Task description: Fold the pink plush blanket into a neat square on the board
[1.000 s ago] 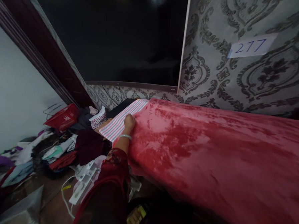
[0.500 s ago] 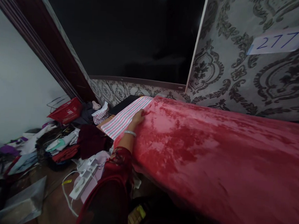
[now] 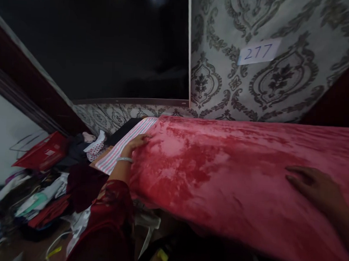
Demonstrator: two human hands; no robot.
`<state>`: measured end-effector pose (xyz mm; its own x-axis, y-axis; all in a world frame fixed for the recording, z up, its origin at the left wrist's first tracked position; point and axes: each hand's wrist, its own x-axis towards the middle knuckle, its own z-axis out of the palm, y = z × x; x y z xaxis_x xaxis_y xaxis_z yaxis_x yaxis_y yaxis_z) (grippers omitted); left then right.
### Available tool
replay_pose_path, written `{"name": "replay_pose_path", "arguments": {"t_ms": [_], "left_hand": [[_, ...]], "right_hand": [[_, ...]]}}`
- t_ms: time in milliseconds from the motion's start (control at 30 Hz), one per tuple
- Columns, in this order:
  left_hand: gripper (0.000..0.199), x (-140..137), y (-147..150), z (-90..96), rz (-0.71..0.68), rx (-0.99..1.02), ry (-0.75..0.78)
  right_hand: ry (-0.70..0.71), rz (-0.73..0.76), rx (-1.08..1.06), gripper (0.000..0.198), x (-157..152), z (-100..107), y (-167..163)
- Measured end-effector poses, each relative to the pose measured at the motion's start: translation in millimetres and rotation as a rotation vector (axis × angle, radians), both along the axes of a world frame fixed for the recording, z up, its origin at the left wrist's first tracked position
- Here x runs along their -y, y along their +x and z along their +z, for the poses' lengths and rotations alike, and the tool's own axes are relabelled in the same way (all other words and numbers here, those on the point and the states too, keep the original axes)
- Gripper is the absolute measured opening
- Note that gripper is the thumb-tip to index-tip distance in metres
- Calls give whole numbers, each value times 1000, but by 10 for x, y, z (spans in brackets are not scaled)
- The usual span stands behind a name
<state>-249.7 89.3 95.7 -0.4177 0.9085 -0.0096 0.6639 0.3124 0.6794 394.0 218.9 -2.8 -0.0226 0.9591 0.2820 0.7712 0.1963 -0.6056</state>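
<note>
A red plush blanket [image 3: 207,171] lies spread over a long raised surface, its left end over a striped cloth [image 3: 117,151]. On the blanket's left edge rests my left hand [image 3: 138,141], with a silvery bracelet at the wrist. Its fingers stretch over the plush; the thumb is hard to make out. My right hand [image 3: 316,186] is over the right part of the blanket, fingers apart and nothing in them. Slight blur hides whether its fingertips touch the fabric.
Behind the blanket are a large dark screen [image 3: 108,45] and a patterned wall with a paper sign [image 3: 259,52]. A red basket [image 3: 46,151] and piled clothes [image 3: 42,201] lie at the left. A pale stool-like frame [image 3: 149,222] stands below the blanket's front edge.
The view has turned to the right, so the screen and basket sit further left. My right hand has come into view over the blanket. My left hand stays at the blanket's left edge.
</note>
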Motion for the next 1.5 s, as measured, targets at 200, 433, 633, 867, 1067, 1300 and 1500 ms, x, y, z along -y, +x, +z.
{"name": "replay_pose_path", "arguments": {"t_ms": [200, 433, 633, 867, 1067, 1300, 1500], "left_hand": [[22, -21, -75, 123, 57, -101, 49], [32, 60, -68, 12, 163, -217, 124], [24, -4, 51, -190, 248, -374, 24], [33, -8, 193, -189, 307, -539, -54], [32, -335, 730, -150, -209, -677, 197], [15, -790, 1488, -511, -572, -423, 284], [7, -732, 1510, -636, -545, -503, 357]], "right_hand": [[-36, 57, 44, 24, 27, 0, -4], [-42, 76, 177, 30, 92, 96, -71], [10, 95, 195, 41, 20, -30, -8], [149, 182, 177, 49, -76, -211, 116], [205, 193, 144, 40, -68, -212, 85], [318, 266, 14, 26, -87, -210, 56], [326, 203, 35, 16, -98, -177, 0]]}}
